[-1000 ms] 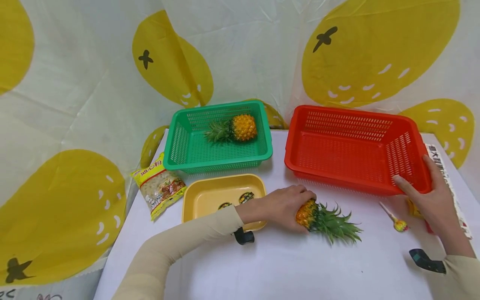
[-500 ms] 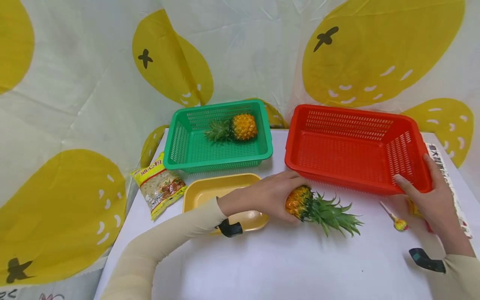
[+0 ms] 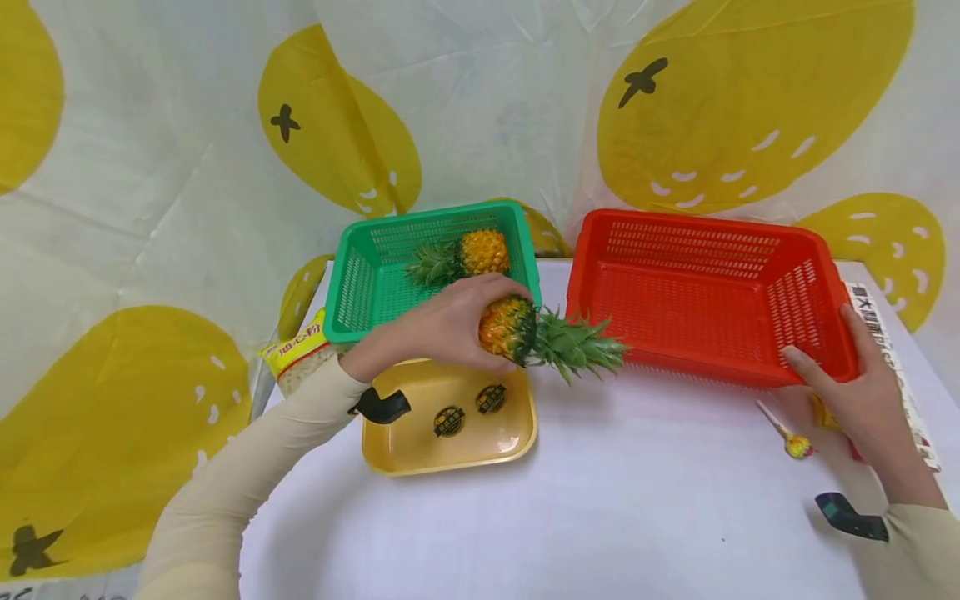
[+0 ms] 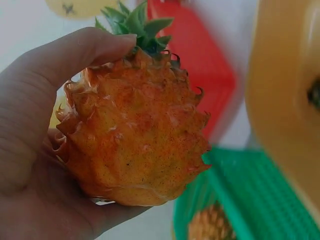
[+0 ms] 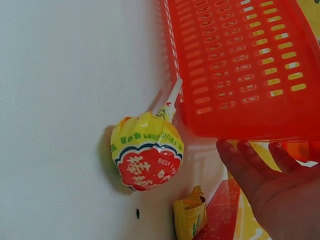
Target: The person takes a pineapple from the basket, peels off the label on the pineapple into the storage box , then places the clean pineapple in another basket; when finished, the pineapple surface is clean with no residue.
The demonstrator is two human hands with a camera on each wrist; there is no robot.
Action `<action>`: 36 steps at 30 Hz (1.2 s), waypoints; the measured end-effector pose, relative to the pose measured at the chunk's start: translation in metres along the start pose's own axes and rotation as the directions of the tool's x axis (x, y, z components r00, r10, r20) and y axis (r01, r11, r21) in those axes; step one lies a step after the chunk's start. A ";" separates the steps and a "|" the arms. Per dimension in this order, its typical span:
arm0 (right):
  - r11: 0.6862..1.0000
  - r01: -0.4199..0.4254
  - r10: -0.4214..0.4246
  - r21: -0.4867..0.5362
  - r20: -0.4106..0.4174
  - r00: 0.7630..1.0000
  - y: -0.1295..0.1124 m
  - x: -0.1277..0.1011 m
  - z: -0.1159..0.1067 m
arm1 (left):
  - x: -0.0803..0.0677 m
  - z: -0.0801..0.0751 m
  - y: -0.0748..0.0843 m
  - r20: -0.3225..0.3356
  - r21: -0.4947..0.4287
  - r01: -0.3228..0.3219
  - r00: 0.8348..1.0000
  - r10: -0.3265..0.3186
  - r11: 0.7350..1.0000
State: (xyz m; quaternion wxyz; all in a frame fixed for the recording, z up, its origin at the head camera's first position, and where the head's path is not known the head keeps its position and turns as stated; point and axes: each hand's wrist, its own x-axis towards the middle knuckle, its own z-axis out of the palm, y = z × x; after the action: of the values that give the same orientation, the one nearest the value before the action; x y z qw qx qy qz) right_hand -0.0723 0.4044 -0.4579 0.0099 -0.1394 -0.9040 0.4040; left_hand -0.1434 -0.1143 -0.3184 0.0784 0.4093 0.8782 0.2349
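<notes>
My left hand (image 3: pixel 457 321) grips a small pineapple (image 4: pixel 135 130) round its orange body. The fruit lies sideways above the table, its leafy crown (image 3: pixel 573 342) pointing right. It hangs near the front right corner of the green basket (image 3: pixel 435 215), over the back edge of the yellow tray (image 3: pixel 450 465). A second pineapple (image 3: pixel 486 250) lies in the green basket, partly hidden by my hand. My right hand (image 3: pixel 873 404) rests at the front right corner of the red basket (image 3: pixel 697 304), thumb and fingers spread. In the right wrist view its fingertips touch the basket's edge.
A lollipop (image 5: pixel 147 152) lies in front of the red basket, beside a yellow wrapped candy (image 5: pixel 190 215). A yellow food packet (image 3: pixel 300 354) sits left of the tray, partly covered by my left arm. A printed white strip (image 3: pixel 873 321) runs along the right side.
My left hand has carried the pineapple up and left, from the table before the red basket to beside the green basket. The right hand stays at the red basket's corner.
</notes>
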 end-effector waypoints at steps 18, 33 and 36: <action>1.000 -0.006 0.007 0.018 -0.011 1.000 0.004 0.002 0.002 | -0.021 -0.065 -0.085 -0.020 0.043 0.161 0.987 -0.160 0.986; 0.999 -0.004 0.003 0.038 0.032 0.999 0.005 0.001 -0.002 | -0.011 -0.047 -0.136 0.071 0.097 0.222 0.971 -0.230 0.970; 0.998 0.004 -0.006 0.060 0.039 0.999 0.006 0.000 -0.003 | -0.007 -0.045 -0.141 0.090 0.097 0.227 0.968 -0.236 0.969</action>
State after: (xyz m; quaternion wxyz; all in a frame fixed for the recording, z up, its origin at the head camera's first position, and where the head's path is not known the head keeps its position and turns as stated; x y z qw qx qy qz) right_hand -0.0702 0.4107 -0.4604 -0.0025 -0.1290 -0.8918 0.4336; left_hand -0.2500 -0.2132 -0.3468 0.1317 0.3180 0.9242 0.1651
